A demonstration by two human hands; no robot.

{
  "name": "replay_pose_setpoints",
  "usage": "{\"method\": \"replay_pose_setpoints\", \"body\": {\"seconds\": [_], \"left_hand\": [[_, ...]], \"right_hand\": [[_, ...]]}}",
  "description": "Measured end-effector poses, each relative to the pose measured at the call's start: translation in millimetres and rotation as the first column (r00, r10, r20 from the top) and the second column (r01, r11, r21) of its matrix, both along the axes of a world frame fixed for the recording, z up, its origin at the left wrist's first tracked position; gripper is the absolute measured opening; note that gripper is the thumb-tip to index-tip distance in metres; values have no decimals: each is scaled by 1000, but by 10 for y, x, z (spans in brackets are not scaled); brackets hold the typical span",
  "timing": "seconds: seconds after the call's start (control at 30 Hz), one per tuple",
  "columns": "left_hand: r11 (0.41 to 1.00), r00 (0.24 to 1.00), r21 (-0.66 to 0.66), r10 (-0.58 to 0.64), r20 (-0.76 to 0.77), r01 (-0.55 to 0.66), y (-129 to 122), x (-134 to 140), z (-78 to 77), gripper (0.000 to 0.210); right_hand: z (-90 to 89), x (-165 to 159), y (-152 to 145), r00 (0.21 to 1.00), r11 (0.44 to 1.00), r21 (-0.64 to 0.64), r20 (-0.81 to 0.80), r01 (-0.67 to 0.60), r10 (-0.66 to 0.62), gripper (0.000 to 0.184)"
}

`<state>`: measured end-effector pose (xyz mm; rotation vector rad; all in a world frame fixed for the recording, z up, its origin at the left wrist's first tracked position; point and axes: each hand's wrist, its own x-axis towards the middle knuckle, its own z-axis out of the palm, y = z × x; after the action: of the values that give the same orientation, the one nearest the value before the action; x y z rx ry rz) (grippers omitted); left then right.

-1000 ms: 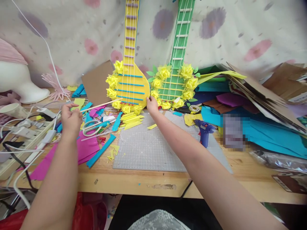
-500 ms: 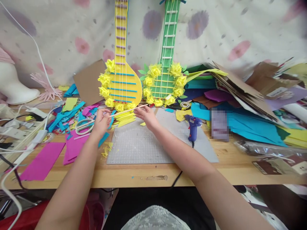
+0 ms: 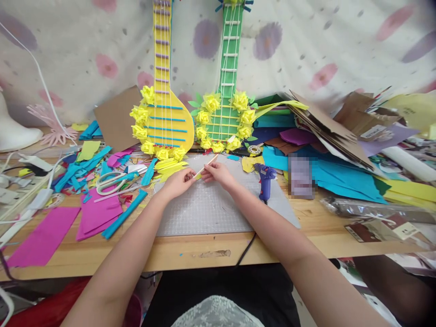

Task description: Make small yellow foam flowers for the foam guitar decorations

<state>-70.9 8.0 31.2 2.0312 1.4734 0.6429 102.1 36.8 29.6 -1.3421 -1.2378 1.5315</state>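
A thin, pale wooden stick (image 3: 211,161) slants up and to the right from between my two hands, above the cutting mat. My right hand (image 3: 218,175) is closed around its middle in a pinch. The fingers of my left hand (image 3: 180,182) are closed at the stick's lower end, where a small piece of yellow paper (image 3: 199,176) shows between the hands. Just behind my left hand lies a pile of yellow paper strips (image 3: 169,168). Farther back stand a yellow paper guitar (image 3: 173,119) and a green one (image 3: 223,119), both trimmed with yellow paper roses.
A blue glue gun (image 3: 265,181) stands on the right of the grey cutting mat (image 3: 204,220). White-handled scissors (image 3: 111,183) rest among paper scraps on the left, near magenta sheets (image 3: 44,236). Cardboard (image 3: 327,118) and blue sheets (image 3: 350,175) are heaped at right.
My left hand has moved right, close to my right hand, which has come slightly nearer. The stick now slants more steeply, and yellow paper shows at its lower end. The view has shifted a little.
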Motion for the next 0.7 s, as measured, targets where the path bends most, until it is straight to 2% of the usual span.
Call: {"method": "replay_pose_setpoints", "body": {"seconds": [0.07, 0.13, 0.2, 0.27, 0.37, 0.47, 0.6, 0.7], "left_hand": [[1000, 995, 5, -23, -94, 24, 16, -3, 16, 18], [999, 985, -4, -47, -166, 47, 36, -35, 37, 15], [998, 979, 25, -48, -199, 54, 74, -74, 55, 16], [993, 984, 118, 20, -175, 0, 134, -99, 68, 20], [966, 984, 214, 164, -71, -146, 249, -71, 85, 26], [979, 988, 139, 152, -29, -147, 374, 45, 101, 32], [991, 997, 111, 75, -36, -71, 578, 214, 97, 40], [988, 990, 64, 144, -10, -143, 743, 232, 78, 46]], "right_hand": [[29, 94, 43, 964, 993, 91, 259, -77, 51, 12], [81, 213, 119, 866, 972, 220, 499, -83, -39, 7], [147, 329, 212, 778, 951, 303, 610, -54, -151, 7], [213, 415, 302, 731, 931, 364, 636, -2, -247, 13], [280, 451, 392, 723, 900, 433, 602, 60, -338, 23], [274, 395, 413, 734, 912, 409, 611, 29, -297, 23], [189, 309, 393, 682, 941, 336, 698, -44, -217, 24], [142, 296, 371, 660, 939, 336, 722, -73, -207, 26]]}}
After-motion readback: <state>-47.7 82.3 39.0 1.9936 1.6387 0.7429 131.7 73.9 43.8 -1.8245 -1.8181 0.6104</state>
